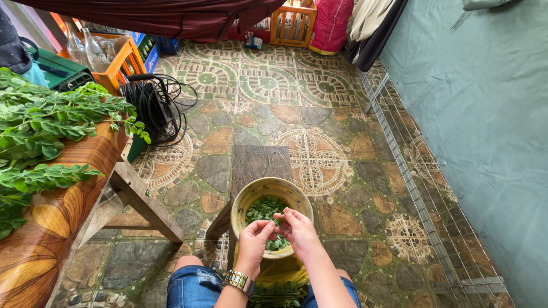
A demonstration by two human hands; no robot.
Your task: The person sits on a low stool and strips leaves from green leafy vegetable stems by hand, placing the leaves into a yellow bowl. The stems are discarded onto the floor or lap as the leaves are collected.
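Stripping small leaves: both hands meet over a yellowish bowl (pixel 273 191) that sits on a small dark wooden stool (pixel 260 162) between the knees. Left hand (pixel 255 239) and right hand (pixel 297 229) each have fingertips pinched together on what looks like a thin leaf stem, too small to see clearly. Loose green leaves (pixel 264 210) lie inside the bowl. Leafy branches (pixel 40 128) are heaped on the table (pixel 51 222) at left, well apart. Judgement: plucking step in progress; the next move calls for a light pull along the stem, kept over the bowl.
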